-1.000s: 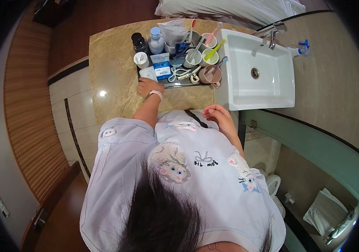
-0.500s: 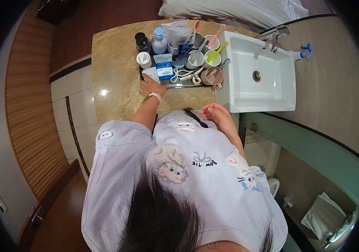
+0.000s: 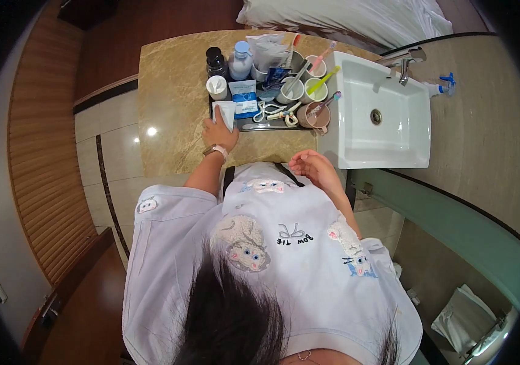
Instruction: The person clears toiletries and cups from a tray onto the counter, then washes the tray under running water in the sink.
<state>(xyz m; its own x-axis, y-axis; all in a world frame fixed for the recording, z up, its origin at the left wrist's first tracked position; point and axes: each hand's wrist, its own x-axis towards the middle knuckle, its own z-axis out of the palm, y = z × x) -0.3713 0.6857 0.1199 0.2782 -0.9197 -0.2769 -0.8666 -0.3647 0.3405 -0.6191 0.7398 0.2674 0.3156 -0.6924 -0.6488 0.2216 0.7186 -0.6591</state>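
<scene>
White packet (image 3: 227,111) is between the thumb and fingers of your left hand (image 3: 221,135), which hold its near end. Just right of those fingers is a blue pouch (image 3: 246,103); just beyond them, a white container (image 3: 217,90). Your right hand (image 3: 312,168) curls loosely, fingers slightly parted, with the tabletop (image 3: 266,145) and a brown cup (image 3: 307,122) beyond them.

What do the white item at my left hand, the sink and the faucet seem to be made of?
White item: perhaps paper, cloth or soft plastic; looks matte, but too small to tell. Sink: probably glazed ceramic, glossy white with soft reflections. Faucet: likely chromed metal, shiny silver with bright highlights.
</scene>
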